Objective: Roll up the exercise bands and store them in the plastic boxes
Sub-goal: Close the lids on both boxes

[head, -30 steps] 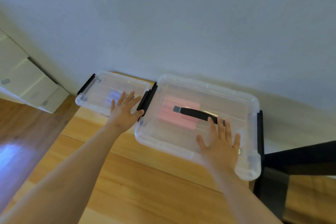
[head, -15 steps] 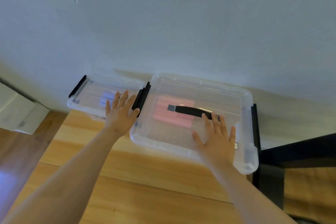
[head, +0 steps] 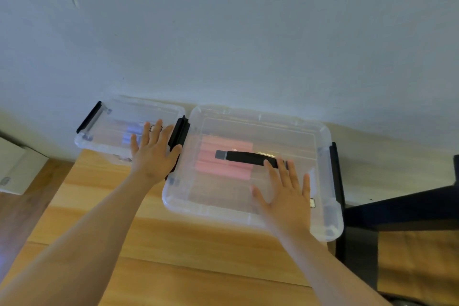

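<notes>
Two boxes: small box (head: 104,129) on the left, big box (head: 273,119) on the right, both clear with lids on. They sit side by side on the table (head: 198,256), backs near the wall (head: 223,32).
Left hand (head: 152,154): flat on the right end of the small box lid. Fingers (head: 159,129) are straight and slightly apart, clasping nothing. Thumb sits by the black latch (head: 180,131) between the boxes.
Right hand (head: 285,202): flat on the front right of the big box lid. Fingers (head: 290,171) are straight and spread, with the tips at the end of the black handle (head: 248,156). It holds nothing.
Bands: pink rolls (head: 208,151) are inside the big box, under the handle. A blue roll (head: 133,131) is inside the small box, partly behind the left fingers.
Change vs 0.5 s ago: both hands are on the same spots with the same finger spread. Boxes and lids are unmoved. Only the view has drifted, so the scene sits slightly further left.
Other: pale carton (head: 17,169) at the left edge, dark frame (head: 397,206) right of the table.
</notes>
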A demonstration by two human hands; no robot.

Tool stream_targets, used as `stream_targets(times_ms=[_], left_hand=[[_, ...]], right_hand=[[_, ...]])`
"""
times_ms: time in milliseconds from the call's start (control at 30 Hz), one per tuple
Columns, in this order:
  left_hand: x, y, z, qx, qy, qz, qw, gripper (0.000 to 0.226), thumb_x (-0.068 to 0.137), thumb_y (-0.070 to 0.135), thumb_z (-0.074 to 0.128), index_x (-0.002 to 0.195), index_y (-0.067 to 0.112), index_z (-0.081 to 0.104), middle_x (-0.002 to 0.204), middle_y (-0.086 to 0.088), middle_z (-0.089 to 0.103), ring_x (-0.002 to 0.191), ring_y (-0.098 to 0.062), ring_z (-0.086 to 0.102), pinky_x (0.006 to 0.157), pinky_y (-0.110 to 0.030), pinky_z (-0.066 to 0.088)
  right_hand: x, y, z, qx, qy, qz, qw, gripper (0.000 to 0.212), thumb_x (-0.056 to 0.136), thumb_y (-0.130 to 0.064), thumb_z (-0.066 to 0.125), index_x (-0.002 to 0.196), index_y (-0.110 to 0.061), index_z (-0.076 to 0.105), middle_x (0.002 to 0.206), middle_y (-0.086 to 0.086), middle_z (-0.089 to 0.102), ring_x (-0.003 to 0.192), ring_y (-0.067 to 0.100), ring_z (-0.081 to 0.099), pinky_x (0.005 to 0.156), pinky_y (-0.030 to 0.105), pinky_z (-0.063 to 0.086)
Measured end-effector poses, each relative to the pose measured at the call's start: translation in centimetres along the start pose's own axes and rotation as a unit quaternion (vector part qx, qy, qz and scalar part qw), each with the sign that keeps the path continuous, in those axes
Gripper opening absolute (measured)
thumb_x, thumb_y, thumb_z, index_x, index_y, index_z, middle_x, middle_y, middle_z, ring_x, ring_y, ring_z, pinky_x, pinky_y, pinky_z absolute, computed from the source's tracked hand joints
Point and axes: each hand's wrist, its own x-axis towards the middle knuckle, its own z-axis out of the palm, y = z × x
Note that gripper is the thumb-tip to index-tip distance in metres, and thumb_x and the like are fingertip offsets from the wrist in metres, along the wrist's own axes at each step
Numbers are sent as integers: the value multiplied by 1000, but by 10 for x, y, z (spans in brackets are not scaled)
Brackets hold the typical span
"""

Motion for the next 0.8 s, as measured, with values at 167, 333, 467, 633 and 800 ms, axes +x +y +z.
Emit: stream_targets(times_ms=[167, 333, 467, 633, 800], left_hand=[[7, 3, 4, -5, 14, -11, 1000, 59, 101, 43, 33, 154, 24, 15, 164, 1, -3, 150, -21, -12, 118, -49, -8], [6, 2, 7, -11, 43, -7, 999, 67, 101, 42, 34, 156, 22, 2, 164, -2, -7, 150, -22, -10, 118, -50, -7], [4, 8, 8, 18, 105, 62, 992, 66, 95, 46, 17, 156, 20, 12, 164, -6, 6, 151, -24, 0, 119, -52, -6], [-18, 33, 18, 45, 66, 141, 987, 76, 89, 60, 3, 155, 23, 14, 164, 1, 5, 150, -17, -6, 121, -44, -9], [-32, 33, 26, 79, 14, 111, 991, 86, 79, 68, -11, 155, 31, 4, 163, 10, 1, 148, -9, -15, 118, -46, -17]], right_hand=[[0, 1, 1, 6, 6, -3, 1000, 75, 83, -69, 9, 151, -37, 9, 161, -7, -3, 145, 13, -18, 116, 45, -15], [1, 1, 1, 7, 10, -8, 1000, 76, 83, -69, 8, 151, -36, 10, 161, -6, -2, 146, 14, -18, 116, 45, -15], [1, 0, 2, 7, 5, -7, 1000, 77, 82, -69, 7, 151, -36, 10, 161, -6, -2, 145, 13, -18, 116, 45, -15], [1, 1, -1, 4, -9, -9, 1000, 78, 79, -68, 1, 151, -37, 5, 161, -6, -5, 145, 13, -21, 117, 46, -15], [-1, 1, -3, -3, -16, -20, 1000, 80, 78, -68, -5, 151, -36, 1, 160, -3, -9, 144, 16, -23, 115, 47, -16]])
